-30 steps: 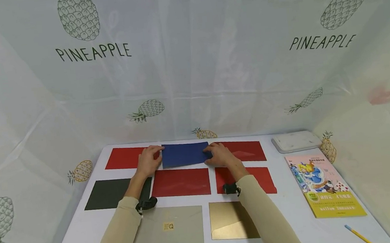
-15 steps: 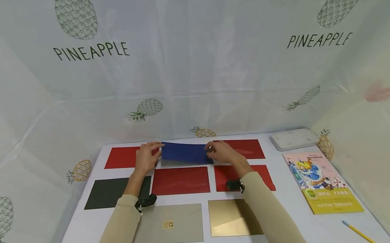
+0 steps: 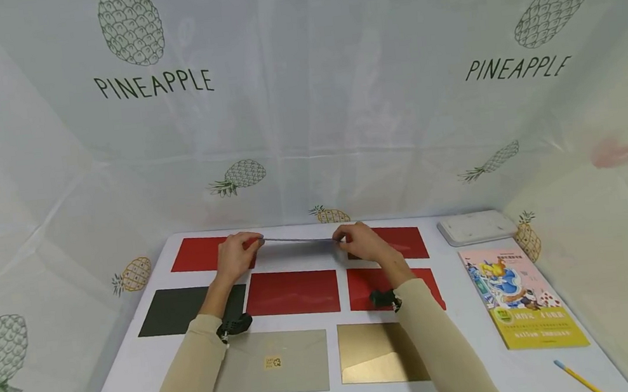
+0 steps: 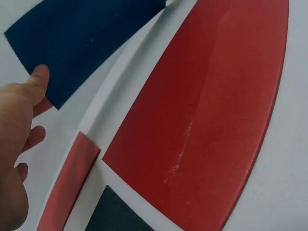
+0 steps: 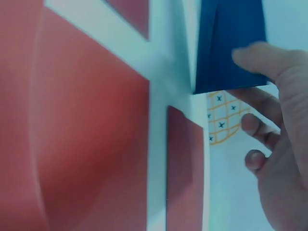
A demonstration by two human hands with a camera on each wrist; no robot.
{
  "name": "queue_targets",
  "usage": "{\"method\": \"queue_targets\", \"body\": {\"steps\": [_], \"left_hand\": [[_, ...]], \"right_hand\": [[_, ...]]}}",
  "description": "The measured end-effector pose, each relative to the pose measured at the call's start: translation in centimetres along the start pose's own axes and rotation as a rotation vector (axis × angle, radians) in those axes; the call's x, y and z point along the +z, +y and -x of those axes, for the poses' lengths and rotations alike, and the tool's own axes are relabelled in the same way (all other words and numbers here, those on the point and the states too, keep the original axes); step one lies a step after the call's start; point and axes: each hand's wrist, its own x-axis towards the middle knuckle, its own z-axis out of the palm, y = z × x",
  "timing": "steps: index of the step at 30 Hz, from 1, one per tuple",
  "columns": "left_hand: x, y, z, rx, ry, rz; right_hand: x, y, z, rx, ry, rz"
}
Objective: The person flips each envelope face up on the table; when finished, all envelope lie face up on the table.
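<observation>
A blue envelope (image 4: 91, 43) is held up off the table at the back, between both hands. My left hand (image 3: 234, 257) pinches its left end, thumb on the blue face. At the other end my right hand (image 3: 363, 243) pinches it, with the thumb (image 5: 260, 57) on the blue face. From the head view the envelope is nearly edge-on, a thin line. Red envelopes lie on either side: one (image 3: 190, 255) partly under the left hand, another (image 3: 405, 242) by the right hand. In front lies a further red envelope (image 3: 291, 293).
On the white table (image 3: 121, 382) also lie a dark envelope (image 3: 173, 311), a red one (image 3: 426, 286) under the right arm, a beige envelope (image 3: 298, 376) with a sticker and a gold one (image 3: 364, 344). A white case (image 3: 477, 228), a book (image 3: 523, 302) and a pencil (image 3: 580, 379) are on the right.
The blue envelope has come up from the table and tipped from face-on to nearly edge-on in the head view. The right hand has shifted slightly right; the other envelopes stay put.
</observation>
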Motion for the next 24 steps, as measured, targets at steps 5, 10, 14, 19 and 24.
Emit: {"method": "queue_targets", "body": {"steps": [5,10,14,19,24], "left_hand": [[0.2,-0.1,0.1,-0.051,0.006,0.015],[0.5,0.0,0.3,-0.077,0.000,0.024],[0.6,0.1,0.3,-0.102,-0.017,0.049],[0.6,0.2,0.4,-0.125,-0.035,0.048],[0.7,0.4,0.5,-0.130,-0.057,0.031]], "right_hand": [[-0.5,-0.1,-0.3,0.053,0.124,-0.045],[0.2,0.0,-0.4,0.122,0.219,-0.096],[1.0,0.1,-0.6,0.136,0.298,-0.098],[1.8,0.0,-1.1,0.134,0.372,-0.066],[2.3,-0.3,-1.5,0.178,0.382,-0.016]]}}
